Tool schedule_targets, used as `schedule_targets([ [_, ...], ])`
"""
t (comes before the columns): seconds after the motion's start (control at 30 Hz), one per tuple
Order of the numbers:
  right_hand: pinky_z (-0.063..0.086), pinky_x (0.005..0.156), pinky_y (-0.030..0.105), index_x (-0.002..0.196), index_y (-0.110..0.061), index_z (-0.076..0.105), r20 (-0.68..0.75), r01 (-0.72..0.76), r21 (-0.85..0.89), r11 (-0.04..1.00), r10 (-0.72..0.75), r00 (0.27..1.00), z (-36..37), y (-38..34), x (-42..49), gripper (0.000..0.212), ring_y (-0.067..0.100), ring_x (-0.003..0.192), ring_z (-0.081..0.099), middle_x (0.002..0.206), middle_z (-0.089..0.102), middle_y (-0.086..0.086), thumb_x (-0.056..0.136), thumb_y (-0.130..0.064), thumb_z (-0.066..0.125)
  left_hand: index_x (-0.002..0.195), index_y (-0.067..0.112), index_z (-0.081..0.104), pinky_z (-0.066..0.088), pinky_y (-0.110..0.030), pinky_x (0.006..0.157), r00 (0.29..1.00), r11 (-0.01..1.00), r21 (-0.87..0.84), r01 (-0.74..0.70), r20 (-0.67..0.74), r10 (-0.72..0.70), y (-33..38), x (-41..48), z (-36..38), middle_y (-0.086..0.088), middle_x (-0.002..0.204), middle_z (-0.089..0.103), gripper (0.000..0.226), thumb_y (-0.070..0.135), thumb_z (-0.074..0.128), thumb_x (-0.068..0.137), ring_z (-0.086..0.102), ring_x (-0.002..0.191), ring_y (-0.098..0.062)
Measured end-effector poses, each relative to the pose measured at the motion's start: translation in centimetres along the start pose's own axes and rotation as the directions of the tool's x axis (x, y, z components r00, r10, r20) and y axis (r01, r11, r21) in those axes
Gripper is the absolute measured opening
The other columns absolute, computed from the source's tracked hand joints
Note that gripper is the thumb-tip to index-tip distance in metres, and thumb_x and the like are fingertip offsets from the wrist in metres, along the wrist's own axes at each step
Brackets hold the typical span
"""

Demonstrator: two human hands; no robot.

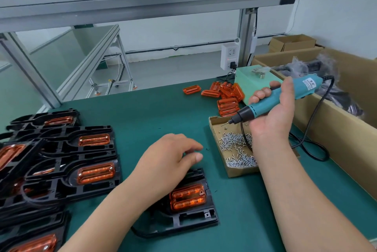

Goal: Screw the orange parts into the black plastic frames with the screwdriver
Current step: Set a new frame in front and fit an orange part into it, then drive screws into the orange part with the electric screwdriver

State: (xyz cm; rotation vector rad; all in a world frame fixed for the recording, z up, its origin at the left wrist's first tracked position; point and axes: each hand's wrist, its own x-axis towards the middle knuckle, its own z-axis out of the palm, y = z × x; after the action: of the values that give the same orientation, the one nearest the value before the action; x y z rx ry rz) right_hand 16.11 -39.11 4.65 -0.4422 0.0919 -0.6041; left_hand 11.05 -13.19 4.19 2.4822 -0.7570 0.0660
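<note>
At a green-matted workbench (155,113), a person's right hand (273,113) grips a teal electric screwdriver with a black nose and black power cord (271,101), fingers wrapped around its barrel, the tool raised off the mat with its bit angled down and to the left above the far end of a shallow cardboard tray of small silver screws (237,149). The left hand (169,162) rests on the far edge of a black plastic frame (189,217) lying near the centre of the bench, fingers loosely curled and gripping nothing, thumb pointing right toward the screw tray. A translucent orange rectangular part (187,196) sits seated in that frame, just near of the left hand and well apart from the screwdriver's tip, which hangs farther back and to the right. To the left, a pile of black frames already carrying orange parts (61,162) overlaps along the bench edge. A loose heap of orange parts (226,94) lies on the far right of the mat, beside a pale green box (251,84). Large open cardboard cartons (334,129) line the right side, and an aluminium shelf frame (142,1) spans the top.
</note>
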Motion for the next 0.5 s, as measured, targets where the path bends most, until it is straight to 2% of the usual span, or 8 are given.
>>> schedule_targets([
  [0.1, 0.049, 0.057, 0.025, 0.098, -0.014, 0.058, -0.007, 0.011, 0.013, 1.0, -0.011, 1.0, 0.0, -0.2, 0.2, 0.029, 0.013, 0.061, 0.054, 0.073, 0.052, -0.001, 0.103, -0.041, 0.067, 0.118, 0.036, 0.074, 0.046, -0.03, 0.089, 0.992, 0.993, 0.027, -0.115, 0.048, 0.114, 2.3, 2.2, -0.1, 0.022, 0.096, 0.067, 0.02, 0.034, 0.065, 0.1, 0.05, 0.102, -0.003],
  [0.2, 0.05, 0.057, 0.025, 0.098, -0.014, 0.058, -0.004, 0.021, 0.013, 1.0, -0.021, 1.0, -0.2, -0.3, 0.3, 0.029, 0.012, 0.061, 0.055, 0.073, 0.052, -0.002, 0.103, -0.042, 0.067, 0.114, 0.031, 0.077, 0.05, -0.041, 0.088, 0.96, 0.952, 0.165, -0.26, 0.15, 0.236, 4.5, 5.1, 0.3, 0.009, 0.101, 0.072, 0.018, 0.033, 0.065, 0.101, 0.051, 0.103, -0.019],
  [0.27, 0.05, 0.058, 0.025, 0.098, -0.014, 0.058, -0.001, 0.034, 0.002, 0.999, -0.034, 0.999, -0.3, -0.3, 0.4, 0.03, 0.012, 0.062, 0.054, 0.073, 0.052, -0.001, 0.103, -0.042, 0.067, 0.107, 0.031, 0.079, 0.05, -0.042, 0.081, 0.929, 0.9, 0.266, -0.345, 0.232, 0.287, 6.1, 6.8, 1.0, 0.006, 0.093, 0.071, 0.016, 0.035, 0.065, 0.099, 0.048, 0.098, -0.023],
  [0.33, 0.049, 0.059, 0.025, 0.098, -0.015, 0.057, -0.003, 0.048, -0.02, 0.999, -0.048, 0.999, -0.4, -0.4, 0.5, 0.029, 0.013, 0.062, 0.054, 0.073, 0.052, -0.001, 0.103, -0.042, 0.067, 0.101, 0.031, 0.078, 0.043, -0.039, 0.07, 0.902, 0.819, 0.404, -0.408, 0.314, 0.295, 7.3, 8.1, 1.8, 0.006, 0.083, 0.064, 0.017, 0.039, 0.064, 0.098, 0.044, 0.094, -0.024],
  [0.4, 0.048, 0.059, 0.026, 0.098, -0.015, 0.057, -0.022, 0.065, -0.037, 0.997, -0.066, 0.998, -0.5, -0.5, 0.7, 0.028, 0.012, 0.062, 0.053, 0.073, 0.052, -0.001, 0.104, -0.041, 0.066, 0.101, 0.027, 0.077, 0.031, -0.037, 0.065, 0.886, 0.712, 0.537, -0.452, 0.36, 0.292, 8.1, 8.8, 2.5, 0.006, 0.073, 0.049, 0.02, 0.041, 0.063, 0.098, 0.046, 0.092, -0.025],
  [0.47, 0.049, 0.058, 0.026, 0.097, -0.015, 0.057, -0.056, 0.085, -0.044, 0.995, -0.087, 0.995, -0.6, -0.6, 0.8, 0.028, 0.013, 0.061, 0.054, 0.072, 0.052, -0.002, 0.103, -0.04, 0.066, 0.097, 0.025, 0.074, 0.029, -0.035, 0.063, 0.887, 0.689, 0.569, -0.449, 0.38, 0.264, 8.4, 9.1, 3.1, 0.007, 0.066, 0.038, 0.021, 0.043, 0.064, 0.098, 0.052, 0.084, -0.025],
  [0.5, 0.049, 0.059, 0.026, 0.097, -0.015, 0.057, -0.071, 0.097, -0.047, 0.994, -0.1, 0.992, -0.6, -0.6, 0.9, 0.028, 0.013, 0.061, 0.055, 0.072, 0.053, -0.001, 0.103, -0.04, 0.067, 0.093, 0.024, 0.072, 0.031, -0.034, 0.059, 0.89, 0.703, 0.563, -0.435, 0.386, 0.241, 8.5, 9.2, 3.4, 0.007, 0.065, 0.039, 0.021, 0.043, 0.066, 0.098, 0.055, 0.079, -0.025],
])
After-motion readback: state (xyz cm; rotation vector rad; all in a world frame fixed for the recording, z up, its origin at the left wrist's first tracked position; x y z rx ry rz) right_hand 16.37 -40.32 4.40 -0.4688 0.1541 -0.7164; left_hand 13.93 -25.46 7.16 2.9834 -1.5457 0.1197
